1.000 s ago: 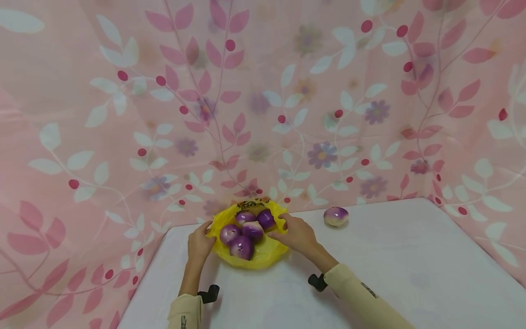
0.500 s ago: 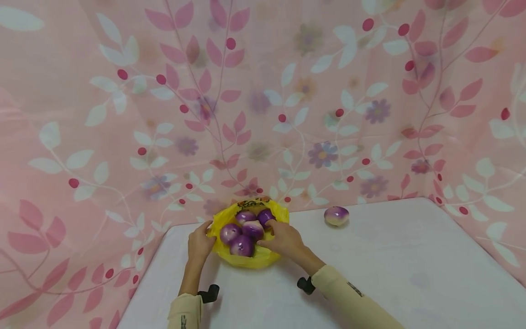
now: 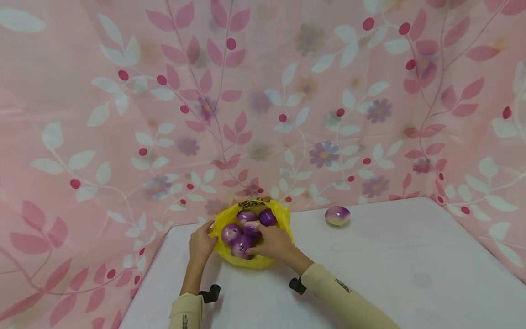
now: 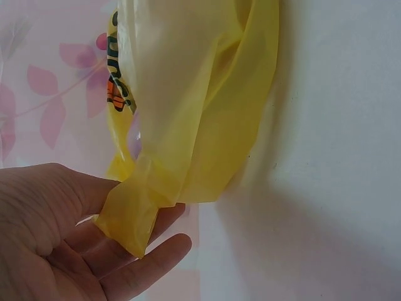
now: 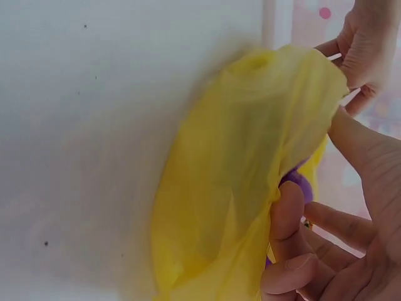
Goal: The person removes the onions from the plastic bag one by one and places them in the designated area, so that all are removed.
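Note:
A yellow plastic bag (image 3: 263,262) lies with its mouth spread wide near the far edge of the table. Inside are several glossy purple-and-white round vegetables that look like turnips, among them a front one (image 3: 241,246) and a left one (image 3: 231,234). My left hand (image 3: 201,244) pinches the bag's left rim between thumb and fingers, as the left wrist view also shows. Over the bag's right side reaches my right hand (image 3: 273,242), its fingertips at the middle turnip (image 3: 249,227) and its thumb by the front one. The right wrist view shows its fingers spread and loosely bent at the rim.
One more turnip (image 3: 338,216) sits on the white table (image 3: 370,265), right of the bag. Behind the table hangs a pink flowered cloth (image 3: 263,114). Black wrist mounts (image 3: 210,294) hang below both forearms.
My right hand has moved left from the bag's right rim to over the turnips inside. My left hand stays at the left rim, and the lone turnip has not moved.

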`<state>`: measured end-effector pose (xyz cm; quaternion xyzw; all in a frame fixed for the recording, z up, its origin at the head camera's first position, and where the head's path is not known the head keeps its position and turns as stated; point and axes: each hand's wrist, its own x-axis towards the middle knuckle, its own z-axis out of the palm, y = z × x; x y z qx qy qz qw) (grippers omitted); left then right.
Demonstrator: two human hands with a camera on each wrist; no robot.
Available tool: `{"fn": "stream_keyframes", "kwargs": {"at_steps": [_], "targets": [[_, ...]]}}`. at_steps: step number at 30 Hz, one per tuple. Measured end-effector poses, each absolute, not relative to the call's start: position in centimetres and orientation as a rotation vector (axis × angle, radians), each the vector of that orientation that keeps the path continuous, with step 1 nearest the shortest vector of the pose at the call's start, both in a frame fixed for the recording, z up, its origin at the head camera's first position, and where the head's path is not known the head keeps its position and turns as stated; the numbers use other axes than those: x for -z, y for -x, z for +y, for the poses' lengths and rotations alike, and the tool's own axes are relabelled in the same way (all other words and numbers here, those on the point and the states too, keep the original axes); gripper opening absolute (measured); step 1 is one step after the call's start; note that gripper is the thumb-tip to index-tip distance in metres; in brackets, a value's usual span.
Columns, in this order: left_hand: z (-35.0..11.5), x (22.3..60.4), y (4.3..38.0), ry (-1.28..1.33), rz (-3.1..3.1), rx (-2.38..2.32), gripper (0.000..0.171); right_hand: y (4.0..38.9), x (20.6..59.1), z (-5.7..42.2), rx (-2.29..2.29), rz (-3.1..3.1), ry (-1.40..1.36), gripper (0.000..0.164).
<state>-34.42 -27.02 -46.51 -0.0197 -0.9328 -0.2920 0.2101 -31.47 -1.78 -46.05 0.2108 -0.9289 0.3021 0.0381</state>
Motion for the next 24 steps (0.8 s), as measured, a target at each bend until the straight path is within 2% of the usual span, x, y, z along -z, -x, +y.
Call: {"fn": "stream_keyframes", "kwargs": {"at_steps": [3, 7, 16, 24], "targets": [[-27.1, 46.6, 34.5, 0.057, -2.590, 0.807, 0.048, 31.4, 46.1, -2.1, -0.925, -2.848, -0.671, 0.065], [-27.1, 46.7, 34.5, 0.067, -2.584, 0.815, 0.047, 31.4, 46.4, -2.5, -0.877, -2.839, -0.686, 0.055], [-27.1, 47.1, 34.8, 0.044, -2.587, 0.837, 0.048, 31.6, 46.7, -3.8, -0.718, -2.841, -0.710, 0.054], [-26.9, 46.8, 34.2, 0.048, -2.583, 0.817, 0.048, 31.4, 47.5, -4.9, -0.624, -2.859, -0.676, 0.062]]}}
